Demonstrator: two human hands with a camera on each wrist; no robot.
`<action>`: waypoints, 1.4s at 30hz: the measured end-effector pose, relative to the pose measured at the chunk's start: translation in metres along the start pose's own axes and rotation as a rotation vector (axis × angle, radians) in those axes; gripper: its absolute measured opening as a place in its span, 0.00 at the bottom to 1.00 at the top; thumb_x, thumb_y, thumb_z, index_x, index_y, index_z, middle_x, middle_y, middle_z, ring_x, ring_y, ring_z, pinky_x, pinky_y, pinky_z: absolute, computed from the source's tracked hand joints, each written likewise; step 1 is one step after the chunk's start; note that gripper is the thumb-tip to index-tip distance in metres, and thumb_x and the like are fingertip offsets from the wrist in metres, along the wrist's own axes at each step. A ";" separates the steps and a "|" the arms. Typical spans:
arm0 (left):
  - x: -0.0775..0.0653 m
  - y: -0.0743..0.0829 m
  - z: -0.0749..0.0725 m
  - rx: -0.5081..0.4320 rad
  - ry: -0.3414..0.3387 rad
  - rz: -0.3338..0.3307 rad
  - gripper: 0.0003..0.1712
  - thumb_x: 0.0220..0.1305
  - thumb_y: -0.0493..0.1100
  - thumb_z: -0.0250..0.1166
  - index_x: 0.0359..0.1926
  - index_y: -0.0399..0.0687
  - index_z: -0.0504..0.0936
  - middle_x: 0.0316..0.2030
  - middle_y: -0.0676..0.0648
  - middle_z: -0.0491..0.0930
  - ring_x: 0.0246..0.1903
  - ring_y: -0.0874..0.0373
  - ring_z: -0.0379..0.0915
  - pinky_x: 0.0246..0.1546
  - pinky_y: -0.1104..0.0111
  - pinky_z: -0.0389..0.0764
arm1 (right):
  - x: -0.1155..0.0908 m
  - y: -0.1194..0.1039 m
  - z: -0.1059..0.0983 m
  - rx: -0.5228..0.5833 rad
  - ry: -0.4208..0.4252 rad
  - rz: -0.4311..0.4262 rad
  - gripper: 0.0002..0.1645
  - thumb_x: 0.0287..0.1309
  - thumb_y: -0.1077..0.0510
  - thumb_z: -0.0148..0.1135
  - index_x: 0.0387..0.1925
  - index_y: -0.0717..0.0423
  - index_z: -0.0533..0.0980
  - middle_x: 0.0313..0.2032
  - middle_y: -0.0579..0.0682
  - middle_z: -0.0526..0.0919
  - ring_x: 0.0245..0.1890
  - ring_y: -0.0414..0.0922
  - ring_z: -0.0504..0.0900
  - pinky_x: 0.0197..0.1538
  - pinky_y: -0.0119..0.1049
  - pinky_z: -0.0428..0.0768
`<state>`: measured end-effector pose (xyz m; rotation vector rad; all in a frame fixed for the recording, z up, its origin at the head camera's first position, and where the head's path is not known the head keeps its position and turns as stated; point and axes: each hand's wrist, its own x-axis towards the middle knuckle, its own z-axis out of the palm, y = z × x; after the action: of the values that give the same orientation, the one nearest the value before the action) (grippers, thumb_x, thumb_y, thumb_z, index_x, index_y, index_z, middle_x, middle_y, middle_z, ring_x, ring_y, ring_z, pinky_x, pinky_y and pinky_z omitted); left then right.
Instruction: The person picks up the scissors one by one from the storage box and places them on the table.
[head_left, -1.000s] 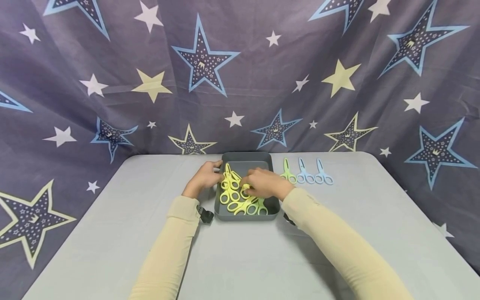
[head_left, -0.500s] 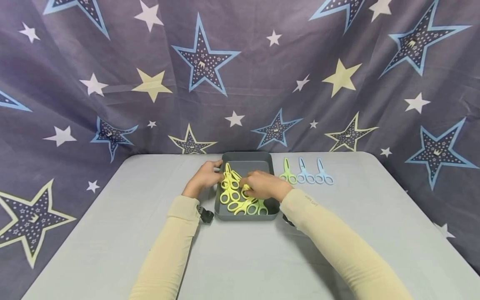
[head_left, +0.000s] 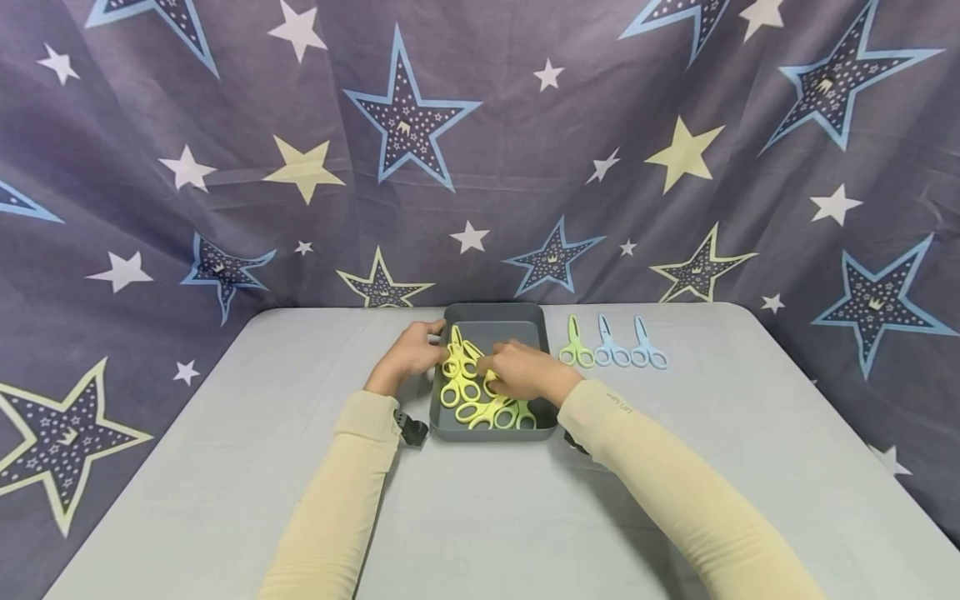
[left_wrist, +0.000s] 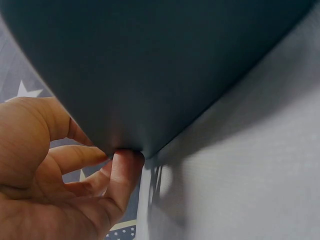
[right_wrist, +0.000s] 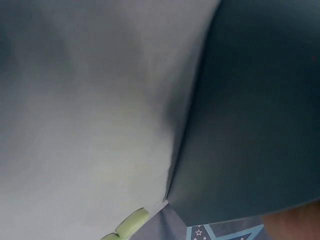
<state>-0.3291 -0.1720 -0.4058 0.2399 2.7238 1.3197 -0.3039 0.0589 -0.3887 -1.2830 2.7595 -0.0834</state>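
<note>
At the far left of the worktop (head_left: 240, 467), the left hand (head_left: 408, 354) is bent round the far end of the dark grey tray (head_left: 491, 436) at its left wall. The left wrist view shows that grip closed in on the tray's edge, fingers touching its outer corner.

Just inside the left wall, near this hand, one yellow pair of scissors (head_left: 456, 351) lies with its blades pointing away, above the two rings of a lower yellow pair (head_left: 459, 382). To their right and nearer the front wall, a slanted yellow pair (head_left: 491, 409) points its blades rightward, beside a green pair (head_left: 521, 407).

Over the tray's middle, the right hand (head_left: 525, 368) reaches down, its fingertips at a partly hidden yellow pair (head_left: 489, 377). That pair lies directly under the grip; whether it is pinched I cannot tell.

Right of the tray, on the worktop, a green pair (head_left: 574, 342) and two light blue pairs (head_left: 607, 341) stand in a row, blades pointing away.
</note>
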 end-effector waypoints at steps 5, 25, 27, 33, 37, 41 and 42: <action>0.000 0.001 0.000 0.009 0.001 -0.004 0.47 0.52 0.34 0.62 0.76 0.34 0.61 0.72 0.36 0.68 0.68 0.41 0.68 0.70 0.52 0.68 | -0.001 -0.001 0.001 -0.007 0.020 -0.025 0.18 0.68 0.57 0.62 0.58 0.51 0.81 0.50 0.51 0.83 0.51 0.50 0.79 0.67 0.49 0.71; 0.001 0.000 0.000 -0.003 -0.005 -0.002 0.47 0.52 0.34 0.61 0.76 0.34 0.60 0.73 0.37 0.66 0.69 0.40 0.67 0.70 0.52 0.68 | 0.005 0.002 0.007 -0.037 -0.008 0.035 0.15 0.71 0.54 0.59 0.56 0.45 0.77 0.47 0.50 0.79 0.46 0.48 0.76 0.57 0.45 0.75; 0.002 -0.001 0.000 -0.003 -0.006 -0.006 0.47 0.53 0.34 0.62 0.76 0.34 0.60 0.73 0.37 0.66 0.69 0.41 0.67 0.70 0.52 0.68 | 0.006 0.002 0.008 -0.034 -0.009 0.034 0.14 0.71 0.55 0.59 0.55 0.45 0.77 0.46 0.49 0.79 0.45 0.48 0.75 0.57 0.45 0.74; 0.003 -0.002 0.001 -0.009 -0.005 -0.004 0.47 0.53 0.34 0.62 0.76 0.34 0.61 0.73 0.37 0.65 0.69 0.41 0.66 0.70 0.52 0.67 | 0.007 0.002 0.008 0.001 0.001 0.054 0.12 0.68 0.57 0.61 0.51 0.44 0.78 0.43 0.48 0.78 0.41 0.47 0.75 0.51 0.43 0.76; 0.002 -0.001 0.001 -0.003 -0.001 0.003 0.47 0.53 0.34 0.62 0.76 0.34 0.61 0.73 0.38 0.66 0.69 0.41 0.67 0.70 0.52 0.68 | 0.008 0.002 0.008 -0.002 0.012 0.052 0.13 0.66 0.57 0.62 0.51 0.45 0.79 0.43 0.49 0.79 0.41 0.48 0.77 0.50 0.44 0.77; 0.001 0.000 0.000 -0.002 0.001 0.004 0.47 0.52 0.34 0.62 0.76 0.34 0.61 0.73 0.37 0.66 0.69 0.40 0.67 0.69 0.52 0.69 | 0.009 0.001 0.011 -0.008 0.020 0.054 0.13 0.67 0.57 0.62 0.52 0.45 0.79 0.45 0.49 0.80 0.43 0.48 0.77 0.52 0.44 0.77; 0.001 0.000 0.000 -0.003 0.000 0.004 0.47 0.52 0.34 0.61 0.76 0.34 0.61 0.73 0.37 0.66 0.69 0.40 0.67 0.69 0.52 0.68 | 0.009 0.001 0.011 0.000 0.021 0.059 0.13 0.67 0.57 0.62 0.52 0.46 0.79 0.45 0.49 0.80 0.43 0.48 0.77 0.52 0.44 0.77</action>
<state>-0.3297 -0.1719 -0.4061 0.2457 2.7225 1.3252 -0.3094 0.0525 -0.4007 -1.2061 2.8122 -0.0926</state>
